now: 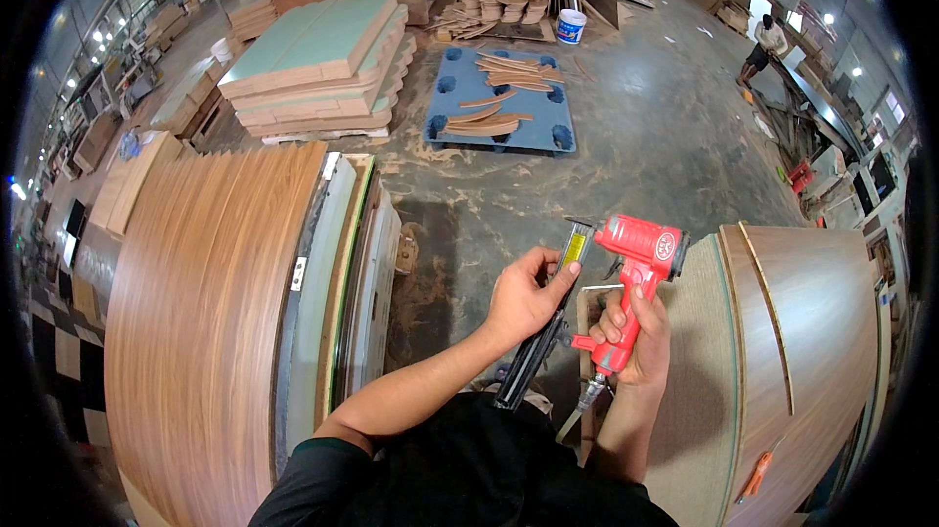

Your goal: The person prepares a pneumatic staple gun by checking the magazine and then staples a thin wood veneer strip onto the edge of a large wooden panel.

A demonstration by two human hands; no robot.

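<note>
A red pneumatic nail gun [640, 243] is in front of my body, its grip held by my right hand [644, 336] with the fingers wrapped round it. Along the gun's left side runs a long black magazine [535, 356] with a yellow label near its upper end. My left hand [530, 294] is closed on that magazine, thumb and fingers pinching it near the label. Whether the hand also holds nails is hidden. From the bottom of the grip, a metal coupling [591, 392] leads to a pale air hose [569, 425].
Wood-grain panels are stacked at left [210, 302] and right [812, 331]. A thin wooden strip [770, 312] and an orange-handled tool [755, 476] lie on the right stack. Ahead, a blue pallet [437, 116] bears curved wood offcuts. Another person [768, 43] stands far right.
</note>
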